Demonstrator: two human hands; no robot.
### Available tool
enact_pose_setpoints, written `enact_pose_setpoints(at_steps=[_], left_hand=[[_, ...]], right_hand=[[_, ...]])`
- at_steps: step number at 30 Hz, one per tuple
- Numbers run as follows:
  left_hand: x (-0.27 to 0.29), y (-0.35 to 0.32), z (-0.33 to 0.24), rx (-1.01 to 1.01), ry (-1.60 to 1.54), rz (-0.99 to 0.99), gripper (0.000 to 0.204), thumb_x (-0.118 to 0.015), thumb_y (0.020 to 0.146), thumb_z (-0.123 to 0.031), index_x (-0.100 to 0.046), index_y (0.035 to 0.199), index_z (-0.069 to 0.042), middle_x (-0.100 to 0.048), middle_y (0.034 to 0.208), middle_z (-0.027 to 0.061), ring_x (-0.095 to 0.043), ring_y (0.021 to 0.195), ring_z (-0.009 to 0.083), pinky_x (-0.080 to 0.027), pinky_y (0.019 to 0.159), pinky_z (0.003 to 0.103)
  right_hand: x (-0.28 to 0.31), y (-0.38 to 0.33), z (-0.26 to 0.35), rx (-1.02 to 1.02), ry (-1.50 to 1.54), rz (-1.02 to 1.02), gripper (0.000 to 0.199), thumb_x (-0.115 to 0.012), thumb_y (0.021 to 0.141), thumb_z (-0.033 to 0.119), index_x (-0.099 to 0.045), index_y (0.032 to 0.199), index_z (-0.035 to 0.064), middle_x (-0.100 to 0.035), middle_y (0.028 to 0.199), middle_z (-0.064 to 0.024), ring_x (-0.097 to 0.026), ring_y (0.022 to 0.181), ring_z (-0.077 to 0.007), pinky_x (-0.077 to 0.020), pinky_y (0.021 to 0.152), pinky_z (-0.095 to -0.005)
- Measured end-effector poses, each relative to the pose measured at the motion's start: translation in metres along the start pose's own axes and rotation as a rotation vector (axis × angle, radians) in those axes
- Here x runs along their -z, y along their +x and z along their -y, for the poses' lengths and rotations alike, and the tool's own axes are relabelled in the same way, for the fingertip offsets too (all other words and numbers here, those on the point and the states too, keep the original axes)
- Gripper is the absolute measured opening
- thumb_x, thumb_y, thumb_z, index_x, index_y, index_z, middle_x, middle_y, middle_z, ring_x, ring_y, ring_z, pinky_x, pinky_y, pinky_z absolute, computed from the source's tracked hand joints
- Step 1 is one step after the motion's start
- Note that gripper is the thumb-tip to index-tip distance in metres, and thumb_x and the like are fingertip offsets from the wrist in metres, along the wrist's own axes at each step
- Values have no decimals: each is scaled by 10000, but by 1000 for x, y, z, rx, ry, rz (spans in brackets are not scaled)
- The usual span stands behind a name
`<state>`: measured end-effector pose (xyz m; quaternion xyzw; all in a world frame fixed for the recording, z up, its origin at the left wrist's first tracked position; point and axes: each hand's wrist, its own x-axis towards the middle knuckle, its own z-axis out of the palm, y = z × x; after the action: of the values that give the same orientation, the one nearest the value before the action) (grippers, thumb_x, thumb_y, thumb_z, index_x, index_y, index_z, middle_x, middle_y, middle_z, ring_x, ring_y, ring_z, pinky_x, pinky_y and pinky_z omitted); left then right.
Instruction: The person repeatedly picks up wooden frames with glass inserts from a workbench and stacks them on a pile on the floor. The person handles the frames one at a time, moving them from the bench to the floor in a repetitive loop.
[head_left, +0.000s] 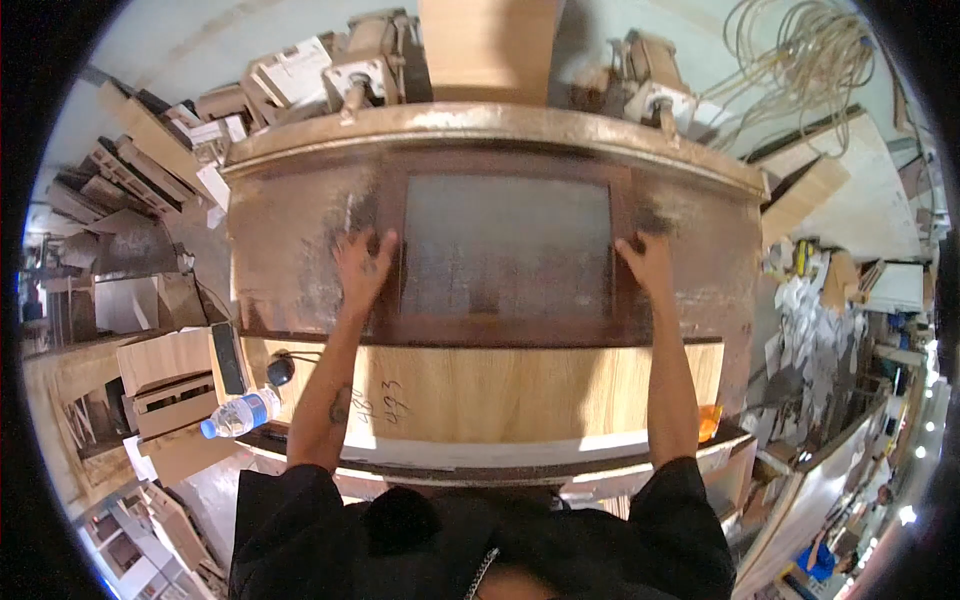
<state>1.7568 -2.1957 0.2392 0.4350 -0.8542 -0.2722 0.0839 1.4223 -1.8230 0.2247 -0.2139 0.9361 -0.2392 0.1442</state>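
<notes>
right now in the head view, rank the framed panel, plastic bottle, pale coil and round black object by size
1. Framed panel
2. Pale coil
3. Plastic bottle
4. Round black object

Brown rectangular frame (505, 327), grey panel (508, 245) inside, lying flat.

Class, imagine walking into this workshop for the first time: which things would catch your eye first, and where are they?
The dark-framed grey panel dominates the middle of the worn brown surface, with the left hand and right hand at its opposite sides. Next come the pale loops of hose or cable at upper right, and the blue-capped clear bottle lying at lower left.
</notes>
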Motion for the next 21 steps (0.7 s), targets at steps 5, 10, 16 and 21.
enact_pose_setpoints(at_steps=[5,10,16,21], left_hand=[[-57,45,8,-54,346,-150,866,-442,875,-646,-312,1431,5,-210,1514,228,-164,1414,367,-99,1118,554],[-75,26,23,-107,318,-156,830,-291,942,-615,-265,1431,55,-188,1539,166,-139,1433,298,-63,1141,526],[-69,21,18,-135,343,-171,808,-291,950,-601,-240,1448,32,-193,1536,166,-139,1433,310,-72,1142,518],[-68,18,18,-198,376,-216,807,-277,953,-596,-285,1423,60,-203,1534,170,-158,1429,304,-97,1142,507]], right_hand=[[-52,25,6,195,-116,-173,887,-560,858,566,-288,1411,-72,-230,1479,-293,-214,1382,-423,-195,1125,-496],[-53,1,-9,272,-14,-214,793,-490,928,492,-255,1414,-88,-240,1477,-288,-199,1393,-414,-151,1138,-503],[-52,-1,-6,319,-199,-245,744,-449,941,491,-298,1399,-76,-308,1449,-276,-267,1368,-397,-200,1118,-499],[-51,-4,5,267,-239,-273,712,-440,944,467,-307,1398,-65,-334,1442,-260,-289,1359,-390,-219,1106,-501]])
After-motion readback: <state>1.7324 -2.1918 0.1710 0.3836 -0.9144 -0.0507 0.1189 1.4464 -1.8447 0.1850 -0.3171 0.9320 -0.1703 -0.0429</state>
